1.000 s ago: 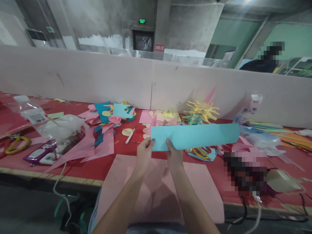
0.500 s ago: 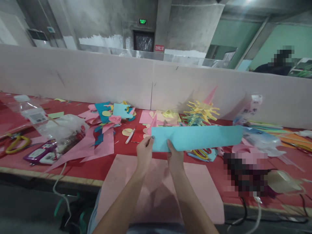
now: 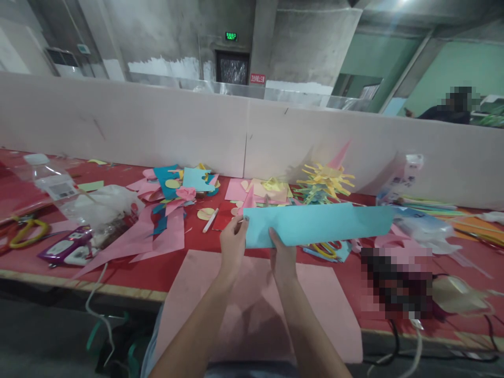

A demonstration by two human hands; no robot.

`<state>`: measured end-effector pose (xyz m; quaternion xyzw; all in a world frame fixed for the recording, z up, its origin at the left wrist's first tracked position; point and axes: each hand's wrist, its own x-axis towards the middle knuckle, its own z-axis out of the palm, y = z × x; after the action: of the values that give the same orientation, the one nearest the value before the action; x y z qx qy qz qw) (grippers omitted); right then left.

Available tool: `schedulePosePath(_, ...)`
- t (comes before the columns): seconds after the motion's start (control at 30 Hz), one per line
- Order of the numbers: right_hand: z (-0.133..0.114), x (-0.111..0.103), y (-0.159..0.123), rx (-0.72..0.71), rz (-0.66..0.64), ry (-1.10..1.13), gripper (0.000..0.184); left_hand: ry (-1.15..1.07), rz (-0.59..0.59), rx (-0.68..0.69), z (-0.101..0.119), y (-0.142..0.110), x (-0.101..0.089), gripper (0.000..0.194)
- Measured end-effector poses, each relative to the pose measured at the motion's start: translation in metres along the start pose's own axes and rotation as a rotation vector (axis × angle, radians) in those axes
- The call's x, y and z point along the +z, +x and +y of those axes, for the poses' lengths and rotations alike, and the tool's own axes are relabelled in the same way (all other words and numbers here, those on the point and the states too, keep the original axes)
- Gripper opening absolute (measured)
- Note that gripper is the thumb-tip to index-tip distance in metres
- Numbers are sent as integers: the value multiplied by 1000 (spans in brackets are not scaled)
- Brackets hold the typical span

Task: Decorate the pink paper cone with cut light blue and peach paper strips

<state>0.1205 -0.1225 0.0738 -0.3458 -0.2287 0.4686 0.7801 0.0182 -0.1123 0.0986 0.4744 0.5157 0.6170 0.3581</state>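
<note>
A long light-blue paper strip (image 3: 315,226) is held up just right of the frame's centre, slightly tilted, its free end reaching toward the right; the bare left hand (image 3: 233,241) is closed on the strip's left end, thumb and fingers together at its edge; the bare right hand (image 3: 283,252) is clamped on the lower edge a little farther right, thumb flat on the front face, its fingers hidden behind the paper.

Below, at the bottom centre, lies a large pale-pink rectangular paper sheet (image 3: 255,310), under both forearms; a slim white marker pen (image 3: 210,220) lies on the red-covered table (image 3: 208,240), left of the left hand; a pair of yellow-and-red-handled scissors (image 3: 325,251) shows just under the strip, right of the right hand; behind the strip, right of centre, stands a fringed yellow-and-green paper piece (image 3: 328,179) topped by a pink paper cone (image 3: 340,155); a clear plastic bottle with a white cap (image 3: 51,181) leans at the left of the frame.
</note>
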Motion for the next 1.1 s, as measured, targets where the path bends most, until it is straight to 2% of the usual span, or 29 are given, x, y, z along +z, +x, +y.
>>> schedulePosePath(0.8, -1, -1, -5, -21, -44, -6, 67, -30, -3, -28, 9, 5, 2, 25)
schedulePosePath(1.1, -1, -2, -5, -13, -14, -35, 67, -17, 17, -55, 13, 3, 4, 26)
